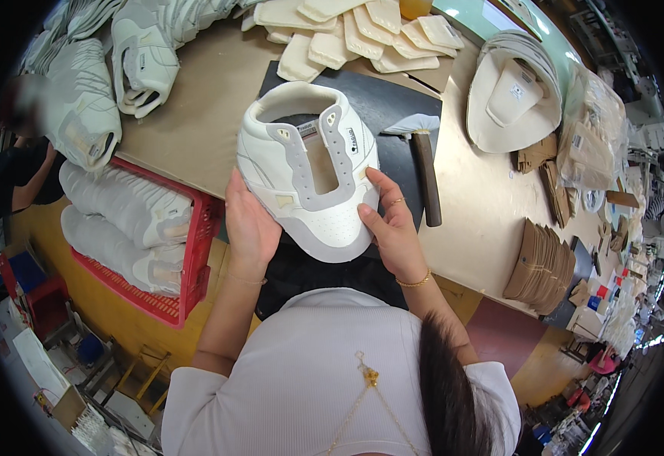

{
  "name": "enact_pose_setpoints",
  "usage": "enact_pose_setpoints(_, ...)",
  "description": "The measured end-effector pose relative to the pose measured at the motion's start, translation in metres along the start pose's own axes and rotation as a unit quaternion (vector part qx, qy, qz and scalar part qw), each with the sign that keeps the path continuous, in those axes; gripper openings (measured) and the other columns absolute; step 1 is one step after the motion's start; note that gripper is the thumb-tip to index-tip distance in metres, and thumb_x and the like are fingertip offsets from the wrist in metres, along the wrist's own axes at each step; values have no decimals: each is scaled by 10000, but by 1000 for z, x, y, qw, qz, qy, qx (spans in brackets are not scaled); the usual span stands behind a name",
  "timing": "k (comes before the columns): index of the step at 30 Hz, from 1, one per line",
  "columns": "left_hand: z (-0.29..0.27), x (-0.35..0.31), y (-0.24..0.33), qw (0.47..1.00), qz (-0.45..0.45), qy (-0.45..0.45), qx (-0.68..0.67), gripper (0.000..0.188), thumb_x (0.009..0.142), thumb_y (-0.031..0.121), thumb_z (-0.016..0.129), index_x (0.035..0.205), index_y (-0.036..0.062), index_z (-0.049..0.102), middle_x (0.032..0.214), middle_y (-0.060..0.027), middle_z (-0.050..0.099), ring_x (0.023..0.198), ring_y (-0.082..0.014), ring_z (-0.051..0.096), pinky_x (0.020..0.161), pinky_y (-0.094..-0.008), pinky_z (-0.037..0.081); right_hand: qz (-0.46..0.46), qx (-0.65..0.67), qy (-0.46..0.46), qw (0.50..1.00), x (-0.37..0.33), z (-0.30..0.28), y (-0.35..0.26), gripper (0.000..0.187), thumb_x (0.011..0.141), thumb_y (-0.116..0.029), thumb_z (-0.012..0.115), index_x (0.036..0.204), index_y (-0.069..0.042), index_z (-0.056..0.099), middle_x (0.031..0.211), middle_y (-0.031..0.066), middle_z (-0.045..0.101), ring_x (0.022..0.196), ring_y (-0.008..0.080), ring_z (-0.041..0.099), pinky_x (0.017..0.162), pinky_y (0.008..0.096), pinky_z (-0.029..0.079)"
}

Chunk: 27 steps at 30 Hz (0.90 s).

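Both my hands hold a white shoe upper [267, 163] with grey suede-like trim around its toe and eyelets. Its toe points toward me, and its collar faces away. My left hand [251, 220] supports the left side, palm against it with the fingers mostly hidden beneath. On the right side, my right hand [390, 224] grips the edge between thumb and fingers. Under the upper lies a black mat [393, 99] on the table. A hammer [425, 178] with a dark handle and a pale-wrapped head rests on the mat, just right of the upper.
Cream tongue-shaped pads [362, 34] are heaped at the far side. More shoe uppers [81, 99] are stacked far left, above a red crate [195, 258] full of uppers. To the right are nested cream pieces [514, 99] and a brown stack [541, 266]. A person [24, 178] is at left.
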<state>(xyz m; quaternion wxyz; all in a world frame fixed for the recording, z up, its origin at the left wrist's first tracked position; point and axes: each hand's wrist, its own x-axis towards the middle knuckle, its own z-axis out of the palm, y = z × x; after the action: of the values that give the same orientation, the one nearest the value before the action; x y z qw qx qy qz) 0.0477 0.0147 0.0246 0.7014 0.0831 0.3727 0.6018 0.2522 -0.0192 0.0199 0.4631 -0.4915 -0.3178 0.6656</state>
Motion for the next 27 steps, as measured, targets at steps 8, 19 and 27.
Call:
enact_pose_setpoints(8,2,8,-5,999,-20,-18,44,527,1020,359,342,1444,47,307,1459,-119,394,1330,-244,394,1112,-406,298,-9,-67,39,997,-14,-2,3,529,933,-58,568,1415,-49,351,1358,132,430,1177,144,468,953,264,432)
enact_pose_setpoints(19,-17,-31,-33,942,126,31,308,701,874,-37,619,1428,80,205,1313,-167,411,1247,-225,452,1002,-338,437,-2,-135,64,989,-14,-21,26,420,879,-183,702,1179,-21,457,1043,91,598,739,37,561,581,185,457)
enact_pose_setpoints(27,-21,-11,-16,941,61,-47,329,696,802,-50,692,1361,70,294,1256,-201,450,1110,-253,576,898,-350,549,18,-309,87,947,-1,-18,13,406,846,-198,751,1066,-33,453,1013,69,537,675,41,546,541,170,440)
